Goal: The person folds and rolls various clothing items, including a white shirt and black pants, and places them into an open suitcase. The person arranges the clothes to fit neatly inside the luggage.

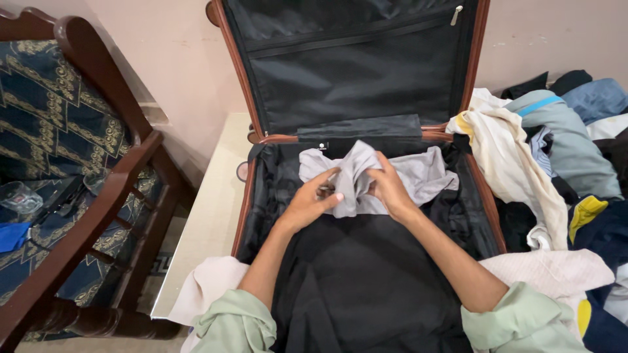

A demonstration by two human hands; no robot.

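Open suitcase against pink wall

Both hands together (fingers curled)

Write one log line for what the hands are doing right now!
left hand: grips grey cloth | right hand: grips same cloth | place: over open suitcase | beside: clothes pile

Both forearms are bare from the rolled cuffs forward. The left sleeve and right sleeve are pale mint-green fabric, bunched in soft folds near the elbows, at the near edge.
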